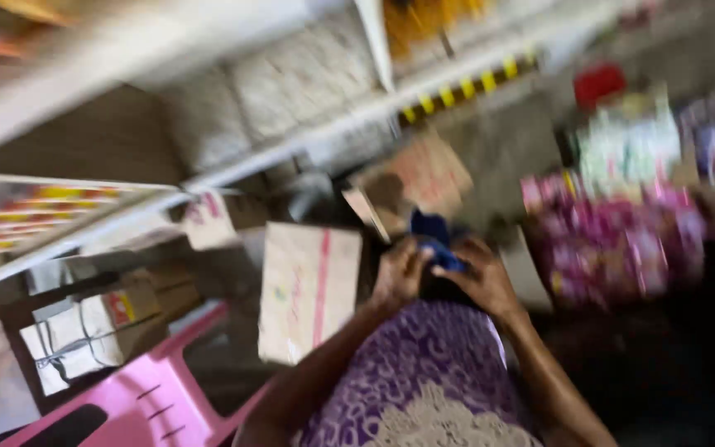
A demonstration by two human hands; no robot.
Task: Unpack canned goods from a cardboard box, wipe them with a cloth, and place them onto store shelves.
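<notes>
The whole view is blurred by motion. My left hand [397, 273] and my right hand [482, 277] meet in front of me, both closed on a small dark blue item [434, 238] that looks like soft cloth or a packet. Its upper part sticks out above my fingers. Below my hands lies purple patterned fabric [424, 372] with a pale lace-like edge. An open cardboard box [414, 178] stands just beyond my hands, and a cardboard flap with a pink stripe [308, 285] sits to the left of my left hand.
A pink plastic stool [138, 397] stands at the lower left beside tied cardboard cartons [93, 327]. White shelves [291, 99] with goods run across the top. Pink packets [614, 240] and stacked packages [631, 145] fill the right side.
</notes>
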